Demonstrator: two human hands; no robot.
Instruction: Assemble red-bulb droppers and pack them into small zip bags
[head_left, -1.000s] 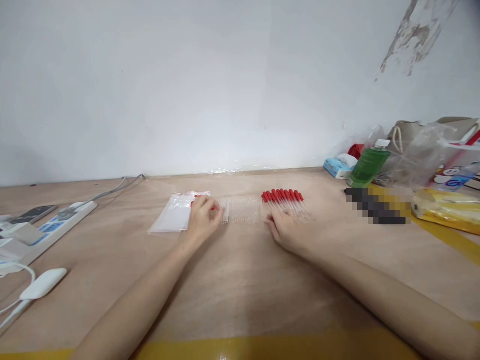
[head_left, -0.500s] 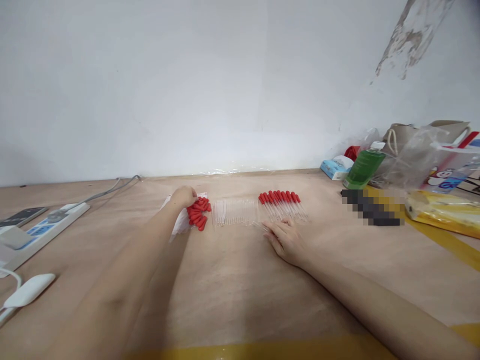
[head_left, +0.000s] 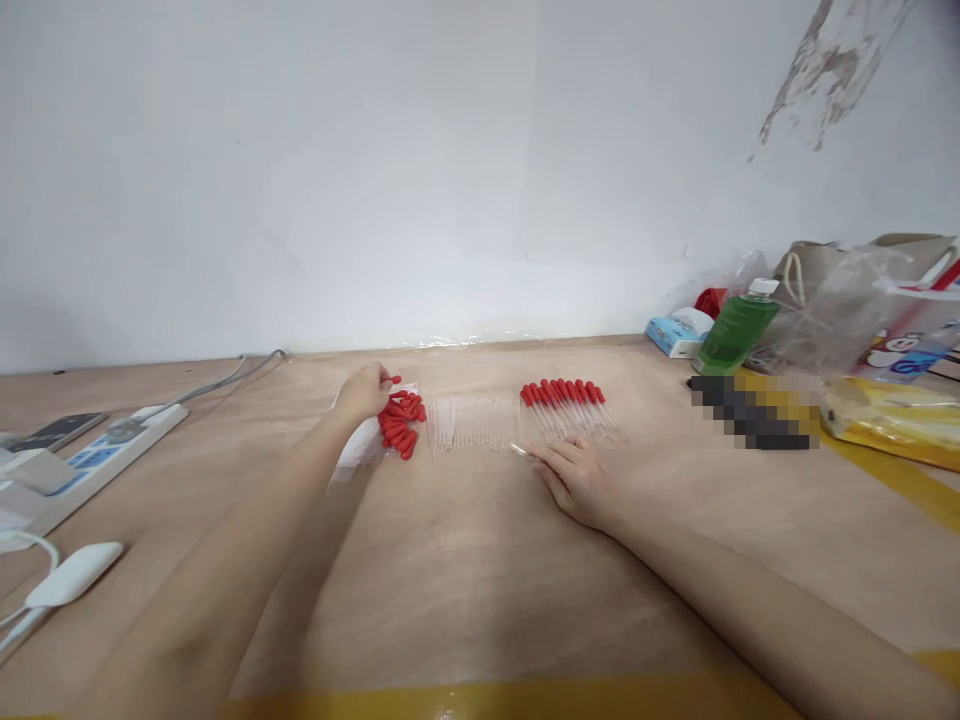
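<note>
My left hand (head_left: 364,391) pinches a red rubber dropper bulb (head_left: 396,379) just above a pile of red bulbs (head_left: 400,424) on a clear plastic bag (head_left: 358,449). Between thumb and fingers of my right hand (head_left: 576,482) is a thin glass dropper tube (head_left: 519,450), its end pointing left. A row of bare glass tubes (head_left: 474,424) lies between the two hands. Just beyond my right hand, several droppers fitted with red bulbs (head_left: 564,392) lie side by side, bulbs toward the wall.
On the left are a power strip (head_left: 112,455), a phone (head_left: 60,432) and a white plug-like device (head_left: 79,575). A green bottle (head_left: 737,330), tissue pack (head_left: 675,335), blurred-out dark object (head_left: 750,410) and yellow package (head_left: 892,420) stand or lie at right.
My left hand has lifted slightly off the pile, with a red bulb now showing at its fingertips. The right hand stays nearly in place with its glass tube.
</note>
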